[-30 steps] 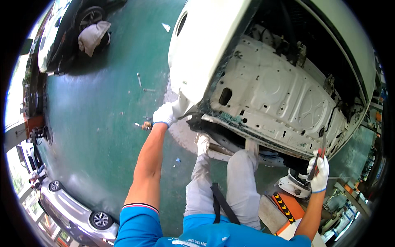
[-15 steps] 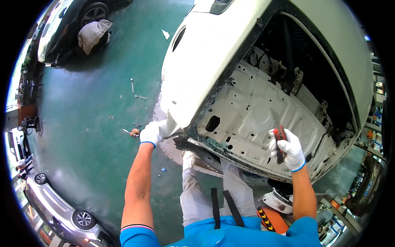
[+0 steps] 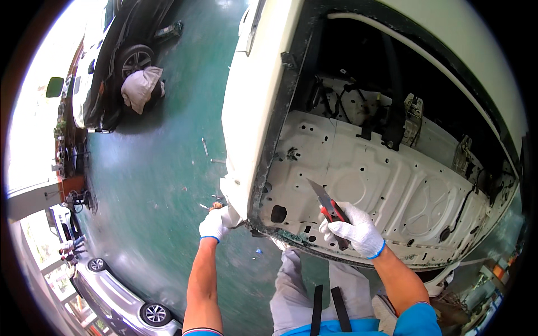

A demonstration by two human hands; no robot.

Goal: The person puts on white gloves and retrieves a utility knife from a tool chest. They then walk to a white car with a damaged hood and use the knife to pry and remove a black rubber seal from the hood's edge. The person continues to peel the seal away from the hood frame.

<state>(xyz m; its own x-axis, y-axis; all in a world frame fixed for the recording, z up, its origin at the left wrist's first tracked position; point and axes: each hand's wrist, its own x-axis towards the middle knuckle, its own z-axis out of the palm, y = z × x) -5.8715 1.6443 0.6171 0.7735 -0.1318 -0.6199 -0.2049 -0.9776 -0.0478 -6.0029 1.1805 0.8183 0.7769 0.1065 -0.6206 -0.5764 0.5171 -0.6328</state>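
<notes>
My right hand (image 3: 360, 231) wears a white glove with a blue cuff. It is wrapped round a utility knife (image 3: 335, 216) with a red and black handle, and its long blade points up and left. The knife is above the bare metal floor panel (image 3: 347, 173) of a cream car body (image 3: 246, 101), seen through its large open rear frame. My left hand (image 3: 211, 226), gloved likewise, is closed on a bent flap (image 3: 230, 216) at the car's lower left corner. Its fingertips are partly hidden by the flap.
Wrenches (image 3: 204, 147) lie on the green floor (image 3: 168, 185) left of the car. At the upper left a person (image 3: 141, 89) crouches by a dark car's wheel (image 3: 136, 60). A silver car (image 3: 117, 297) stands at the lower left. The frame's black edge (image 3: 269, 129) is rough.
My right hand has moved left with the utility knife, toward the car's left corner. The left hand still grips the flap. My view has shifted and turned, bringing more of the car's interior into sight.
</notes>
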